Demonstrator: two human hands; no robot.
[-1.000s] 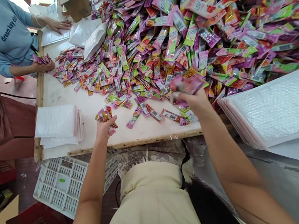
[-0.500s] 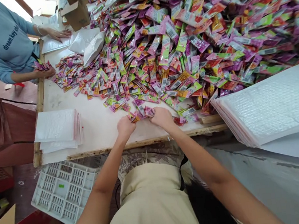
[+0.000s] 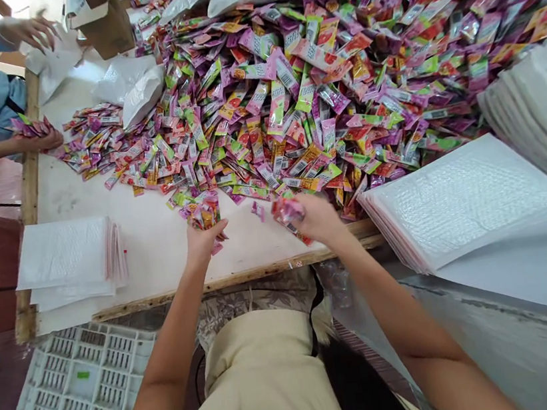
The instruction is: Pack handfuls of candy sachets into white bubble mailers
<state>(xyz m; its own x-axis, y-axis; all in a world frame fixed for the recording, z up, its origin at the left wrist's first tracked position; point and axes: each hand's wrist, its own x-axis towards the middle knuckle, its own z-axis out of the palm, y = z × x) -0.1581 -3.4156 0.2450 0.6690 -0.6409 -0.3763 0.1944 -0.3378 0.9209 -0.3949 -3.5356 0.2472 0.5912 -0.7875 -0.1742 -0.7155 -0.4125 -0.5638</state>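
Observation:
My left hand point(image 3: 203, 240) is wrapped round a bunch of small snack packets point(image 3: 205, 210) above the front of the white table point(image 3: 151, 234). To its right, my right hand point(image 3: 318, 219) grips a few more packets point(image 3: 288, 211), its fingers partly blurred. One loose pink packet point(image 3: 257, 211) lies on the table between the two hands. Just beyond them spreads a large heap of colourful packets point(image 3: 254, 133) in purple, green, orange and red.
Bubble mailers are stacked at the left point(image 3: 65, 252) and right point(image 3: 459, 201). White bags point(image 3: 533, 110) lie at the far right. Across the left corner a co-worker's hand point(image 3: 37, 136) holds packets. A cardboard box point(image 3: 103, 25) stands behind; a white crate point(image 3: 84, 391) sits below the table.
My hands have moved apart, the left one now holding a bunch of packets upright. The co-worker's far hand has lifted a white mailer. The view has shifted to the right.

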